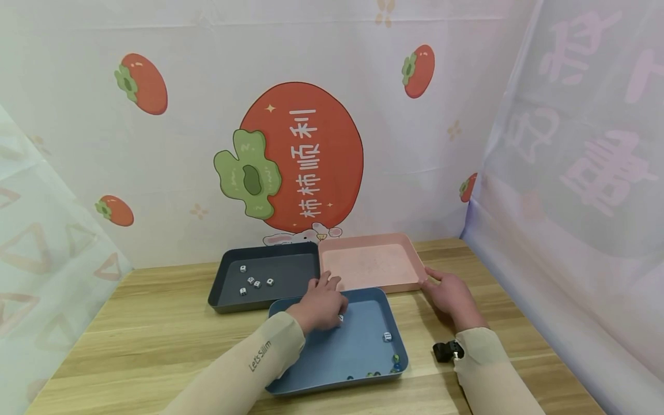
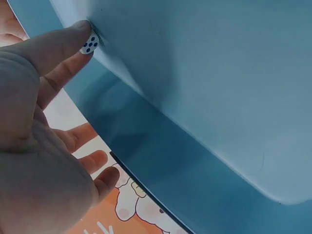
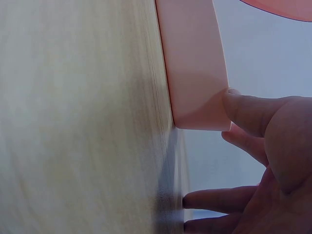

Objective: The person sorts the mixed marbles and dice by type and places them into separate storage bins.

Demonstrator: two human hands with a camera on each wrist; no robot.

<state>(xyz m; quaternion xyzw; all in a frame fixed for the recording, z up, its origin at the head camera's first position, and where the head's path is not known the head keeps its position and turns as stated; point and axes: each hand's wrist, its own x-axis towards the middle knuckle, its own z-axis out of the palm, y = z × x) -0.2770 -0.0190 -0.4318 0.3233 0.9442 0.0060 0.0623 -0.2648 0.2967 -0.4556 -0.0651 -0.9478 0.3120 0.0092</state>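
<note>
The left hand [image 1: 320, 304] reaches over the far edge of the blue tray [image 1: 337, 357]; its thumb and index finger pinch a white die [image 2: 89, 44] by the tray's inner wall, the other fingers spread beyond the rim. Another die [image 1: 387, 337] lies in the blue tray's right part, and several glass marbles [image 1: 396, 358] rest along its near right edge. At the near right corner of the pink tray [image 1: 370, 264], the right hand [image 1: 452, 297] touches the rim with thumb and index finger, its other fingers extended down to the table.
A dark grey tray [image 1: 285, 268] with several white dice [image 1: 256, 285] stands at the back left, side by side with the pink tray. A small black object [image 1: 444, 351] is by the right sleeve. Printed cloth [image 1: 187, 144] hangs behind the wooden table [image 1: 129, 323].
</note>
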